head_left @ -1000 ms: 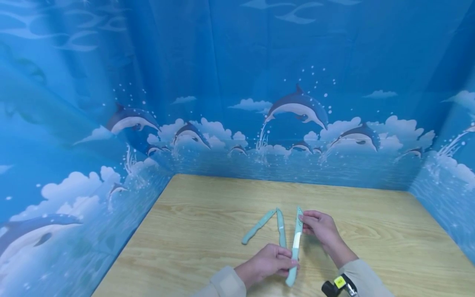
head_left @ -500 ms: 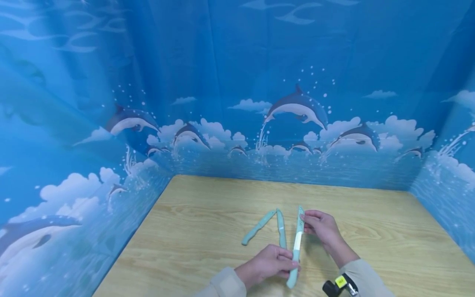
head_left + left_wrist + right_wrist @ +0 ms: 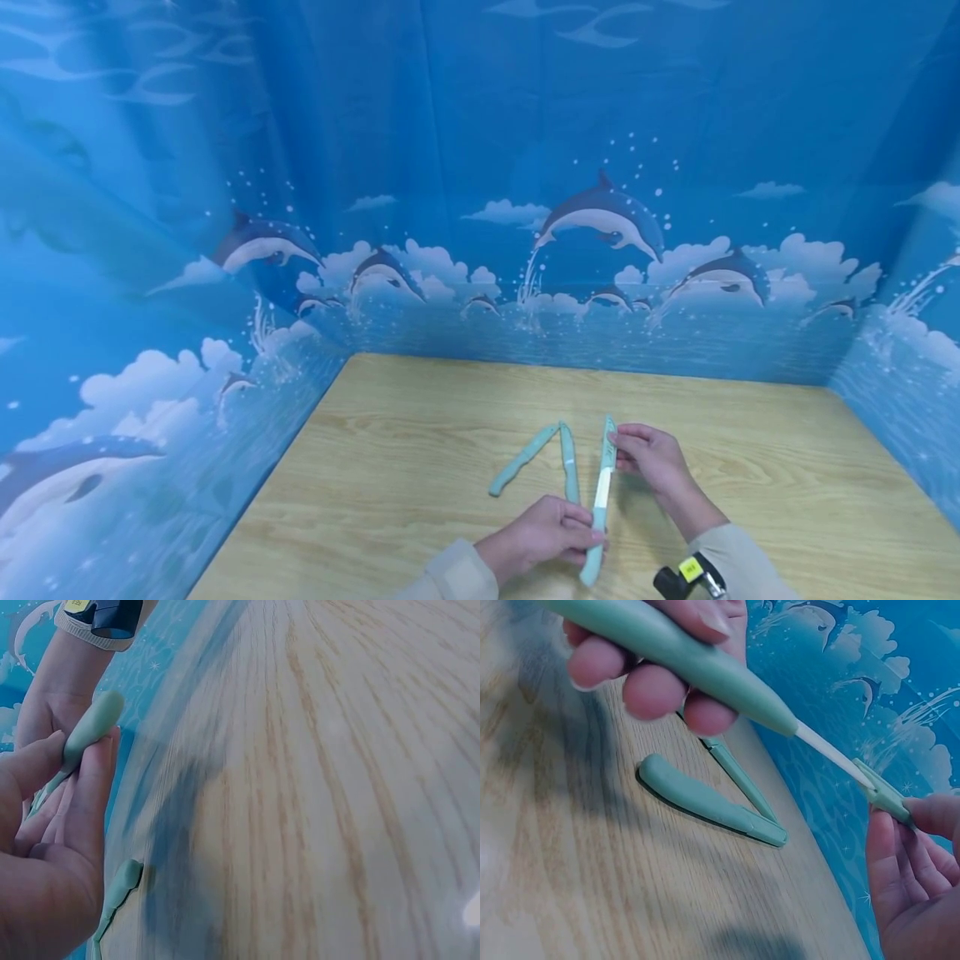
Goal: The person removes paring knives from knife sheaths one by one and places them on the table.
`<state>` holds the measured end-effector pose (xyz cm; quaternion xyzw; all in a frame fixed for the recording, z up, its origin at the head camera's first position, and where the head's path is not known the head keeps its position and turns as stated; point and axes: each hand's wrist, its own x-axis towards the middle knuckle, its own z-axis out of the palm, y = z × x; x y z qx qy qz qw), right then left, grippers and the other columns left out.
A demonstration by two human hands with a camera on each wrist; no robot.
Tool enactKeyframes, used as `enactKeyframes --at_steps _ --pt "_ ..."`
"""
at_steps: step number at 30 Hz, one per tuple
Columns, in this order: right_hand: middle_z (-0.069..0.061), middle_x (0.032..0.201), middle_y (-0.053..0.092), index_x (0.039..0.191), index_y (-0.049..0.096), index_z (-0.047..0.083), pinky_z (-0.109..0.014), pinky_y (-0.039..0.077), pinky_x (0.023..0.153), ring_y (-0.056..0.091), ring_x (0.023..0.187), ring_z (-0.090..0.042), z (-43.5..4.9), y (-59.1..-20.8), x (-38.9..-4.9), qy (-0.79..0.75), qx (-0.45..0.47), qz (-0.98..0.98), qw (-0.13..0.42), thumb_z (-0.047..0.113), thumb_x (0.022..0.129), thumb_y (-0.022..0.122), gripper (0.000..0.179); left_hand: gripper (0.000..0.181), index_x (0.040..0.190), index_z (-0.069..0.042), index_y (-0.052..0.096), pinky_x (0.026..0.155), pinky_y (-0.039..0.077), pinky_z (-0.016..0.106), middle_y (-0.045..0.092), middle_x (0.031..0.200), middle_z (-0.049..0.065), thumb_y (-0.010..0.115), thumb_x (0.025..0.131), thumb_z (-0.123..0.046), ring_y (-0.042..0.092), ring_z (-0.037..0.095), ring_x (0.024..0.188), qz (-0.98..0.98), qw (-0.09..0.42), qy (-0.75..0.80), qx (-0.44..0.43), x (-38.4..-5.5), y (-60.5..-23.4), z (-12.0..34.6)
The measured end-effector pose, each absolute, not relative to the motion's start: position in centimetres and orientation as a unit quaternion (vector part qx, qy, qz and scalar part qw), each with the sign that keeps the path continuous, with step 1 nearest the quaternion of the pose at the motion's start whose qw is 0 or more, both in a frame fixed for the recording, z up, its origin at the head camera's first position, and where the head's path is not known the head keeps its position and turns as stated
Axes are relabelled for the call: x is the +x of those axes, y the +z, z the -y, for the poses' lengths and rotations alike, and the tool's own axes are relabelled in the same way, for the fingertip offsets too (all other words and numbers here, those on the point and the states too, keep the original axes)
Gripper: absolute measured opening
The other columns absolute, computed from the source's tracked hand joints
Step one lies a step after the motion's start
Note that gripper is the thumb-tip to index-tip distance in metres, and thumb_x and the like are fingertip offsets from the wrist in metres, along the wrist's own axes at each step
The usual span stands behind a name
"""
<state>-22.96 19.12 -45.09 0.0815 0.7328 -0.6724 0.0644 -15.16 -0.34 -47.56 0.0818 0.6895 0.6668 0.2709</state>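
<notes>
A mint-green knife [image 3: 592,567] is held above the table between the two hands, its blade partly out of a matching sheath. My left hand [image 3: 542,529] grips the handle [image 3: 682,660], thumb on one side and fingers on the other. With thumb and fingers, my right hand [image 3: 654,460] pinches the sheath [image 3: 608,448] near the far end. A pale stretch of blade [image 3: 832,754] shows between handle and sheath; the tip is hidden inside. Two similar green knives, one slanted [image 3: 521,462] and one straighter [image 3: 567,458], lie left of the held one, far ends meeting.
The wood-grain table [image 3: 390,433] carries the knives. A blue dolphin-print curtain [image 3: 480,325] encloses its back and sides. On the right sleeve sits a wrist camera [image 3: 675,581] with a yellow label.
The sheath in my right hand has shifted slightly right, and a little more blade shows between it and the handle. The left hand has hardly moved; the two lying knives stay put.
</notes>
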Motion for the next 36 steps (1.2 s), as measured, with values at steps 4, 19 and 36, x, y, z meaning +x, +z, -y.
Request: enactKeyframes --at_steps 4,19,36 --pt "-0.002 0.087 0.066 0.127 0.049 -0.01 -0.023 0.06 0.07 0.063 0.074 -0.011 -19.2 -45.0 -22.9 -0.675 0.075 -0.731 0.06 0.014 0.093 0.065 0.045 0.011 0.098 -0.002 0.068 0.071 0.062 0.031 0.074 0.09 0.012 0.069 0.088 -0.007 0.073 0.025 0.082 -0.694 0.27 0.663 0.078 -15.1 -47.6 0.3" --pt "0.002 0.086 0.07 0.129 0.048 -0.01 -0.022 0.06 0.071 0.064 0.076 -0.009 -19.8 -44.5 -22.6 -0.674 0.08 -0.733 0.049 0.014 0.094 0.064 0.045 0.009 0.096 -0.004 0.069 0.072 0.062 0.033 0.074 0.089 0.011 0.069 0.088 -0.008 0.073 0.025 0.081 -0.695 0.283 0.654 0.095 -15.0 -47.9 0.3" --pt "0.003 0.087 0.069 0.132 0.044 -0.012 -0.021 0.059 0.074 0.064 0.077 -0.007 -21.3 -44.4 -22.5 -0.676 0.079 -0.732 0.042 0.015 0.095 0.064 0.05 0.012 0.096 -0.005 0.068 0.075 0.061 0.034 0.075 0.09 0.009 0.072 0.086 -0.01 0.073 0.026 0.078 -0.719 0.275 0.632 0.083 -14.7 -47.9 -0.1"
